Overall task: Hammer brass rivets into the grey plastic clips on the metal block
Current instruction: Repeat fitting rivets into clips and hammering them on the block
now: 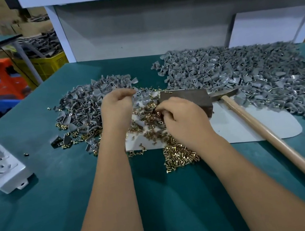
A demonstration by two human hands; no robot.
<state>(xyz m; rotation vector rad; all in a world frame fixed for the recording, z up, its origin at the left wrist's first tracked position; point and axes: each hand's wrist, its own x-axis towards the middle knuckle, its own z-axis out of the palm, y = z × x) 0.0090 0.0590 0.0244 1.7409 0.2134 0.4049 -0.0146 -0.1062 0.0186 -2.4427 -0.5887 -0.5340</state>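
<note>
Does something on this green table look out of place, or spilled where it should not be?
Yes, slightly. Brass rivets lie loose, spreading off the white sheet onto the green table, and a few strays sit apart near the white bracket. The hammer lies unused, its handle near the table's edge.

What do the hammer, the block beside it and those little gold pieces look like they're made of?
Hammer: the handle looks like pale, smooth wood; the head is dull grey metal. Block: probably steel, dark and matte with worn, scuffed faces. Small gold pieces: shiny yellow metal, likely brass, glinting in the light. The grey clips look like moulded plastic, matte to slightly glossy.
</note>
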